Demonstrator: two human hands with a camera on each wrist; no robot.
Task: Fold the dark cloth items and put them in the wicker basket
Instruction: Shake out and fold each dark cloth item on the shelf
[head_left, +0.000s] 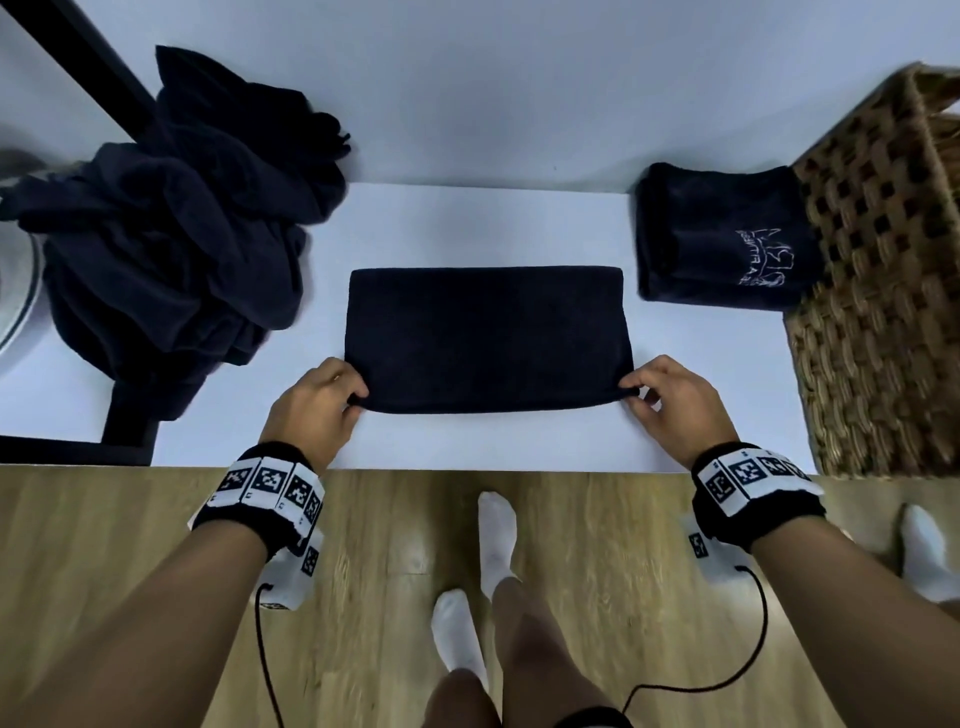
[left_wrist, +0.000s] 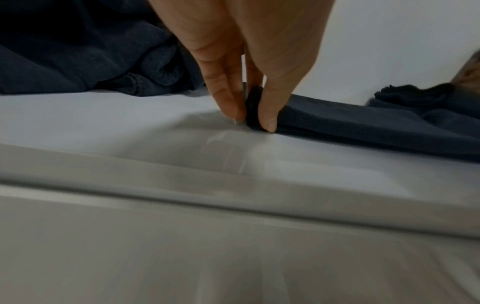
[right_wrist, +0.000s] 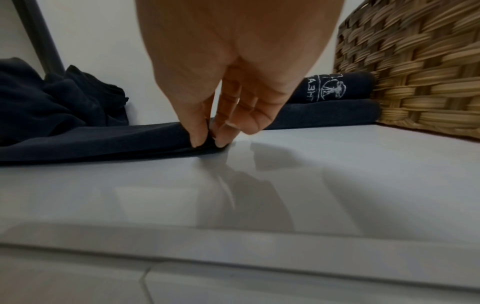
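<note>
A dark navy cloth (head_left: 485, 338) lies folded into a flat rectangle in the middle of the white table (head_left: 483, 223). My left hand (head_left: 358, 399) pinches its near left corner (left_wrist: 253, 109) between thumb and fingers. At the near right corner (right_wrist: 206, 139), my right hand (head_left: 631, 392) pinches the same cloth (right_wrist: 103, 139). A heap of unfolded dark cloths (head_left: 176, 223) sits at the left. A folded dark stack with a white logo (head_left: 727, 239) rests against the wicker basket (head_left: 883, 291) at the right.
The table's front edge (head_left: 483, 467) runs just behind my wrists, with wooden floor (head_left: 389, 571) and my socked feet below. A black frame bar (head_left: 78, 67) crosses the far left corner. A pale round object (head_left: 15, 291) shows at the left edge.
</note>
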